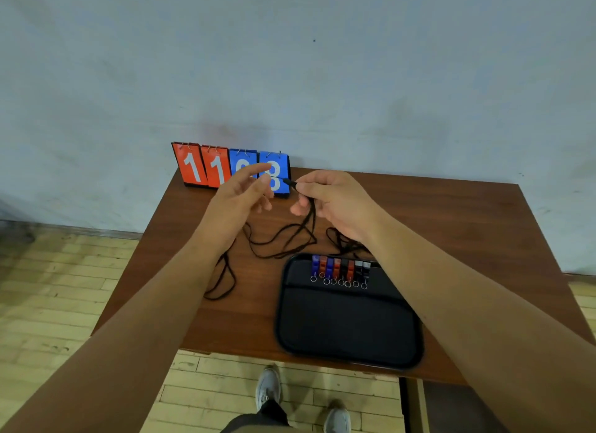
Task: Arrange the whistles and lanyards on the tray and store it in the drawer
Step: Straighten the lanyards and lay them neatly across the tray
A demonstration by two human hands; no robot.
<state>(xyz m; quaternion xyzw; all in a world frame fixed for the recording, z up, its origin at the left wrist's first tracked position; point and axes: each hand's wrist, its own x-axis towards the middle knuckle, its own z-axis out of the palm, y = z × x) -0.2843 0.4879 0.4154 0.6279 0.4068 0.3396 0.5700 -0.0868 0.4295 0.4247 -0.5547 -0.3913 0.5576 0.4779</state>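
Note:
A black tray lies on the brown table near its front edge. Along the tray's far side stands a row of several whistles in blue, red, black and white, each with a small metal ring. Black lanyards lie tangled on the table beyond and left of the tray. My right hand is raised above the table and pinches the end of one black lanyard, whose cords hang down from it. My left hand hovers just left of it, fingers spread and relaxed, holding nothing.
A flip scoreboard with red and blue number cards stands at the table's back edge against the wall. The brown table extends to the right. Below its front right shows a dark opening. My feet stand on a wooden floor.

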